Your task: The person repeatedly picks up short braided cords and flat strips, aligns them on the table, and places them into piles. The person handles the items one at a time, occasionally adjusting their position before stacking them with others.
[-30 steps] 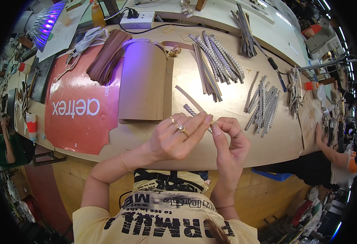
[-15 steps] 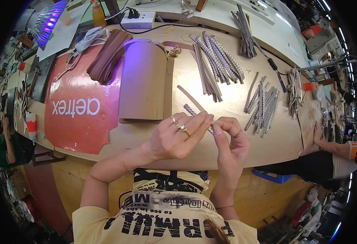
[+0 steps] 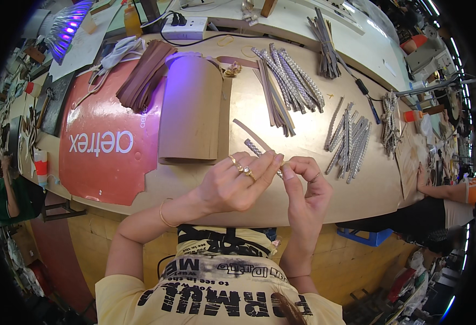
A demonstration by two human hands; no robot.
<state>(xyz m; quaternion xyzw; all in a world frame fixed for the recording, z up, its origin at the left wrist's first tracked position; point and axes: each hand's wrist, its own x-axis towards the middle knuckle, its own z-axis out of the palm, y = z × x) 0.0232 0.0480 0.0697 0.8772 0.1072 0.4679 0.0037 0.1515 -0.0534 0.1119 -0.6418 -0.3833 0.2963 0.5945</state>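
My left hand (image 3: 238, 183), with rings on its fingers, pinches a short silver-grey braided strap (image 3: 252, 146) and a flat taupe strip (image 3: 249, 131). Both stick out past its fingertips to the upper left, over the table. Close against it, my right hand (image 3: 309, 189) has thumb and forefinger closed on the lower end of the braided strap. The fingers hide how strap and strip meet. To the right lies a loose pile of short braided straps (image 3: 352, 142). Beyond my hands are longer braided straps (image 3: 292, 78) and a bunch of flat strips (image 3: 275, 103).
A brown cardboard roll (image 3: 189, 114) stands left of my hands, beside a red board (image 3: 108, 135) and a stack of brown strips (image 3: 145, 76). Further off are a white power strip (image 3: 185, 27), grey strips (image 3: 326, 49) and a lit lamp (image 3: 67, 32). Another person's arm (image 3: 444, 190) rests at the right.
The flat strip's free end has shifted slightly to the left and down. My hands stay almost in place, still pinching. The other person's arm at the right has moved slightly.
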